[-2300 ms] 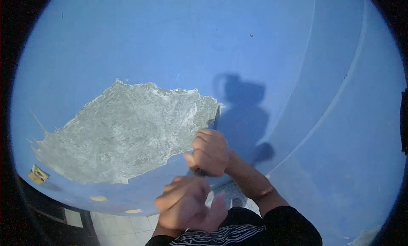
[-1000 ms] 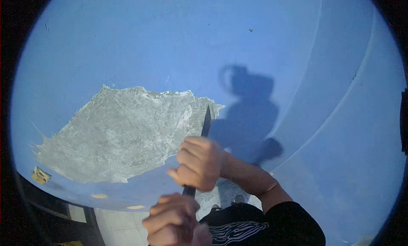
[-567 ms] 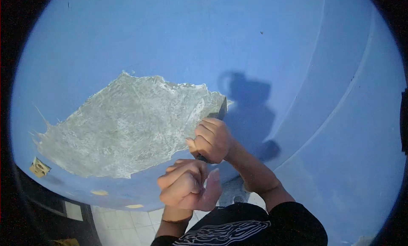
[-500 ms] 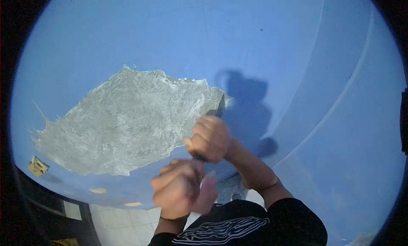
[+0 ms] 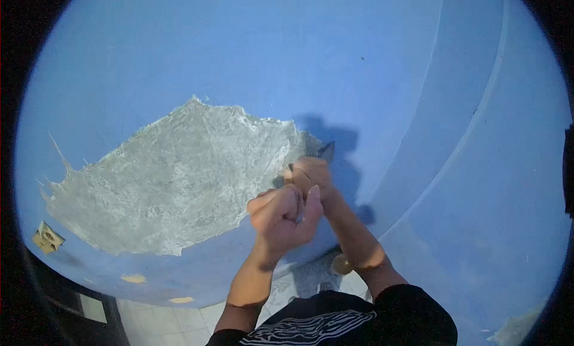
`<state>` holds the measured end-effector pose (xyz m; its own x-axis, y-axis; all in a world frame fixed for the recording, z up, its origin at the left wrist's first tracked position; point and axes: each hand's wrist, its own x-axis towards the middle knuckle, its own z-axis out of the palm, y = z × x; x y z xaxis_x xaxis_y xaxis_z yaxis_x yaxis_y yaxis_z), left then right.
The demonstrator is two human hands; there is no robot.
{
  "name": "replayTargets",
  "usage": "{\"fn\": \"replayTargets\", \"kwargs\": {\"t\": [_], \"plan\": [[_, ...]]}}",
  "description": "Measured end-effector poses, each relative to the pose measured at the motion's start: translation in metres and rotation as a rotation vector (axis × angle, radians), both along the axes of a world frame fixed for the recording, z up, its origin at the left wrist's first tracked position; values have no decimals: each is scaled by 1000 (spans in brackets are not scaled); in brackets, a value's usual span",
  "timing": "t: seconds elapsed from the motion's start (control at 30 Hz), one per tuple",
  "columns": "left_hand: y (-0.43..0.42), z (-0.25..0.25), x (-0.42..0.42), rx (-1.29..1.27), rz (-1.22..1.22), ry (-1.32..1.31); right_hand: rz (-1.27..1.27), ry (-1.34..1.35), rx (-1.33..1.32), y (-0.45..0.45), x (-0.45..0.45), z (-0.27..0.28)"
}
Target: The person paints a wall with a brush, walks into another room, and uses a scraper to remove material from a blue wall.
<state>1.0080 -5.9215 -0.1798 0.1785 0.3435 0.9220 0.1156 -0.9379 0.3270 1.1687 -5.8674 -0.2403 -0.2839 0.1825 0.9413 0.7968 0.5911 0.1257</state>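
My right hand point(image 5: 311, 174) is closed around a scraper point(image 5: 326, 150), and its dark flat blade shows past the knuckles. The blade is at the right end of a bare grey patch point(image 5: 179, 184), where the blue paint begins. My left hand point(image 5: 280, 214) is just below and left of the right one, fingers curled and thumb sticking up. Whatever it may grip is hidden by the fingers. The scraper's handle is mostly covered by my right hand.
The blue wall point(image 5: 269, 53) surrounds the patch and curves off at the right. A yellowish wall box point(image 5: 48, 238) sits at the lower left, near a dark frame point(image 5: 66, 292). White floor tiles point(image 5: 161, 322) lie below. A small bare spot point(image 5: 517, 329) shows at the lower right.
The scraper blade has swung and now points more to the right. My left hand has moved up and right, closer to my right hand. The view has shifted slightly.
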Motion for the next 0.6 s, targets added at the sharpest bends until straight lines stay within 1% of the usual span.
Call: {"fn": "replayTargets", "kwargs": {"t": [0.03,0.07,0.1,0.13,0.17,0.2,0.23,0.27,0.3,0.33,0.37,0.4,0.47,0.5,0.53,0.57,0.6], "plan": [[3,-3,3,-10,-52,-22,1,-7,14,-2,0,0],[2,1,5,-23,-109,-40,-63,-83,-10,-11,-4,-2],[-7,5,-6,-24,-165,36,-135,-156,-32,-17,-4,-3],[-22,14,-21,-30,-223,115,-23,-142,78,-29,-14,17],[-31,14,-29,-30,-234,122,88,-122,183,-42,-28,37],[-37,13,-34,-79,-376,8,77,-119,185,-46,-33,43],[-39,13,-35,-131,-512,-107,137,-114,149,-47,-37,48],[-35,15,-31,-130,-514,-103,199,-109,115,-47,-38,50],[-29,21,-25,-145,-323,112,200,-107,120,-38,-30,40],[-26,20,-21,-156,-223,219,164,-61,132,-22,-18,23],[-23,19,-18,-159,-125,330,126,-10,140,-17,-15,20],[-19,8,-13,-156,-210,156,124,-2,136,-17,-12,15],[-24,12,-15,-159,-199,44,138,-117,39,-31,-14,29],[-15,-7,-31,-156,-202,44,135,-119,42,-38,-16,37],[-8,-3,-46,-466,-45,405,69,-257,-244,-44,-19,46],[-5,-11,-34,-396,59,583,6,-381,-545,-48,-22,47],[0,-22,-21,-303,164,759,14,-368,-558,-38,-15,36]]}}
